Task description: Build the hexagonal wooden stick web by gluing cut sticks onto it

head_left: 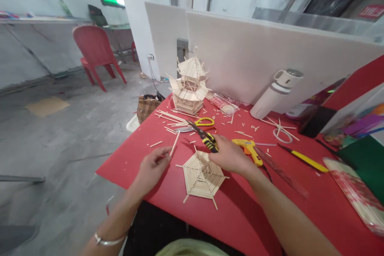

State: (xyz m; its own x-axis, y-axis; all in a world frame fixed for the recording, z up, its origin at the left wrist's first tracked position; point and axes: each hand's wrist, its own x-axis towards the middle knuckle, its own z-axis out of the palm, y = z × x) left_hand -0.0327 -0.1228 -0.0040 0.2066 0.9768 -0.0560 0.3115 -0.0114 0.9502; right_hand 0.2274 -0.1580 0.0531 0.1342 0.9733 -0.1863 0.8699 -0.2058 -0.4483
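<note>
Between the fingertips of my left hand (154, 170) is a thin wooden stick (175, 143), its far end pointing up and away. My right hand (229, 154) is closed around the yellow-and-black handles of a pair of pliers (207, 138), whose dark jaws point to the far left. Below and between the hands, a web-like polygonal panel of wooden sticks (199, 186) lies on the red table (240, 212), with stick ends jutting from its corners. Just beyond the pliers are yellow-handled scissors (205, 121), close to a bunch of loose sticks (171, 117).
A stick-built pagoda (189, 88) stands at the far corner. Right of my right hand lie a yellow glue gun (250, 150) and a yellow-handled tool (309, 161). A white bottle (274, 94), bagged sticks (357, 194) and small offcuts are also on the table. A white board (240, 56) rises behind.
</note>
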